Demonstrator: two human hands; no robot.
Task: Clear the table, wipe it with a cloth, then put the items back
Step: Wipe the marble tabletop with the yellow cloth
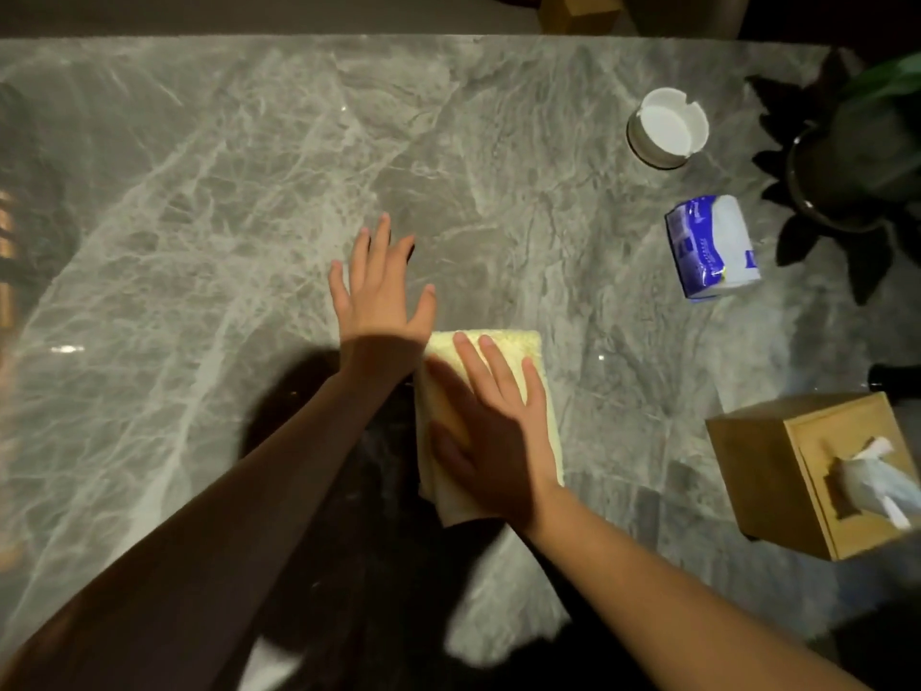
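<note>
A folded pale yellow cloth [523,351] lies on the grey marble table [209,202], near the middle. My right hand [493,431] presses flat on the cloth with straight fingers. My left hand [381,296] is spread open, just left of the cloth's far end, over the bare marble; whether it touches the surface I cannot tell. A white ashtray [668,127], a blue tissue pack [712,246] and a wooden tissue box [777,471] stand on the right side of the table.
A dark potted plant [847,177] stands at the far right edge. A dark object [892,376] pokes in behind the wooden box. Another wooden item [578,12] sits beyond the table's far edge. My shadow falls across the near part of the marble.
</note>
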